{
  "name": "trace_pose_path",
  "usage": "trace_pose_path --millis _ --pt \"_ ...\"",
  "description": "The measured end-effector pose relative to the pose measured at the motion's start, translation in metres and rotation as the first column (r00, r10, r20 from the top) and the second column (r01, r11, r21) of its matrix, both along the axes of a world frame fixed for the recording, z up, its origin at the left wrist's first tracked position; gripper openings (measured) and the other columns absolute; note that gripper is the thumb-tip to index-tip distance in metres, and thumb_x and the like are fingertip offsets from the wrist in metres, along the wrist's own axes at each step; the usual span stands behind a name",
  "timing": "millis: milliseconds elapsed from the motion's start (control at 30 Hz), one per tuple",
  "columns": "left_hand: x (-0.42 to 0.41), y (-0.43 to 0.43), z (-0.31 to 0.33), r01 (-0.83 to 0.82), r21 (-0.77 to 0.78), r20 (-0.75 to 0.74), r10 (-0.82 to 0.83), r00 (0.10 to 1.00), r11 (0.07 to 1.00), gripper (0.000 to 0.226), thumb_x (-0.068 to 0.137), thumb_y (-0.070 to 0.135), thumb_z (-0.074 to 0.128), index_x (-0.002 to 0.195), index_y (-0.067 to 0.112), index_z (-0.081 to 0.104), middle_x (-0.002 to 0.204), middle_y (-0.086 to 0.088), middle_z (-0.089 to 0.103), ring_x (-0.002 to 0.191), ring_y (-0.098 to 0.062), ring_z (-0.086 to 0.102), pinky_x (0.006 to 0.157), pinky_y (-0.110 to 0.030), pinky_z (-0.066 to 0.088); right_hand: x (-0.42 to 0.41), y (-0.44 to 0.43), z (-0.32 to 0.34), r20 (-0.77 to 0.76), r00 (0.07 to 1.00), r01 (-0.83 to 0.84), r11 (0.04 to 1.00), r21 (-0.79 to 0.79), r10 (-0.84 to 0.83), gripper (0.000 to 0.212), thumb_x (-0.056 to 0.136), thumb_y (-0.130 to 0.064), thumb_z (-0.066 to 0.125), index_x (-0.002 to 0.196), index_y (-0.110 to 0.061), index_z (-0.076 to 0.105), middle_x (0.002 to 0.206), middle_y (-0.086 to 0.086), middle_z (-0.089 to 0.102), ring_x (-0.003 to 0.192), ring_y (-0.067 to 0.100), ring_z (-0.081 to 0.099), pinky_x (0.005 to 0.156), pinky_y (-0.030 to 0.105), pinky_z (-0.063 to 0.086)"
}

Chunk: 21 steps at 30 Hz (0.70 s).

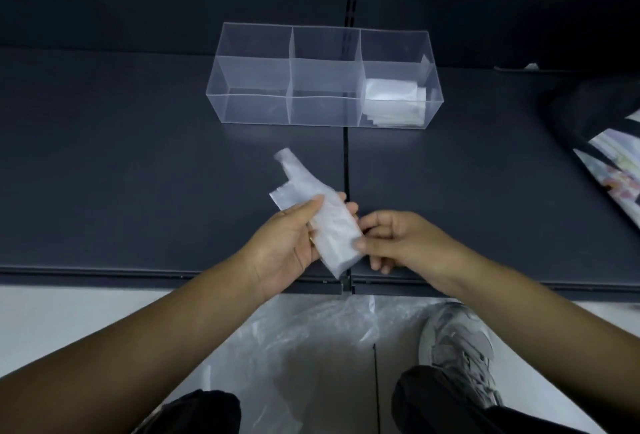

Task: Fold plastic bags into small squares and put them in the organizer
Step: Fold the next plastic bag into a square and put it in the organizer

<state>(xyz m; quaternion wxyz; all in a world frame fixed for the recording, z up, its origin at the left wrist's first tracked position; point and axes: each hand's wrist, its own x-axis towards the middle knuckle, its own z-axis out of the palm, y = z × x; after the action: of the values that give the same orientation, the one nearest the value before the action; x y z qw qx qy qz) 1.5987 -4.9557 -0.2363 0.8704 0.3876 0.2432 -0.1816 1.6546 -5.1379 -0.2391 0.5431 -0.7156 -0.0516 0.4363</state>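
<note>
Translucent white plastic bag (330,226), crinkled, folded lengthwise into a narrow strip, handle end sticking up and left, slightly blurred. Held in the air over the front part of the matte dark shelf (138,174), well short of the organizer (256,108). Gripped mid-strip by the left hand (287,243), thumb on top, fingertips curling round from behind. Pinched at its lower right edge by the right hand (394,243), thumb against forefinger, remaining fingers loosely curled beneath. Bare forearms reaching in from below. Organizer clear, stiff-walled, rectangular, split into three compartments, with flat white folded squares (394,94) stacked in the rightmost. Thin, glossy, crumpled film (311,336) on the pale floor beside a grey laced shoe (457,347).
</note>
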Motion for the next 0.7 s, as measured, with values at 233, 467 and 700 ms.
trace_pose_path --millis 233,467,700 --pt "0.014 0.016 -0.014 -0.146 0.379 -0.155 0.219 0.963 0.914 0.010 0.092 0.016 0.062 0.097 0.009 0.067 0.092 -0.008 0.074 0.078 -0.015 0.073 0.061 -0.024 0.058 -0.007 -0.003 -0.003 0.162 0.985 -0.021 0.966 -0.256 0.064 0.012 0.082 -0.008 0.072 0.088 -0.012 0.062 0.065 0.000 0.069 0.043 0.011 0.054 0.041 0.017 0.038" --pt "0.024 0.027 -0.020 -0.242 0.659 0.023 0.302 0.953 0.712 0.016 0.093 0.007 0.059 0.105 0.000 0.068 0.083 -0.005 0.068 0.072 -0.015 0.065 0.061 -0.019 0.056 -0.009 -0.011 0.001 0.166 0.984 -0.005 0.951 -0.308 0.059 0.017 0.080 -0.008 0.074 0.086 -0.012 0.059 0.064 0.000 0.070 0.045 0.011 0.057 0.041 0.014 0.037" --pt "-0.053 -0.029 -0.002 -0.083 0.781 0.087 0.024 0.996 0.619 0.002 0.091 0.016 0.062 0.091 0.014 0.060 0.062 0.001 0.059 0.049 -0.007 0.050 0.048 -0.016 0.041 -0.008 -0.014 0.002 0.123 0.992 -0.005 0.961 -0.278 0.041 0.019 0.079 -0.010 0.075 0.087 -0.012 0.058 0.064 0.001 0.069 0.050 0.013 0.061 0.042 0.020 0.039"
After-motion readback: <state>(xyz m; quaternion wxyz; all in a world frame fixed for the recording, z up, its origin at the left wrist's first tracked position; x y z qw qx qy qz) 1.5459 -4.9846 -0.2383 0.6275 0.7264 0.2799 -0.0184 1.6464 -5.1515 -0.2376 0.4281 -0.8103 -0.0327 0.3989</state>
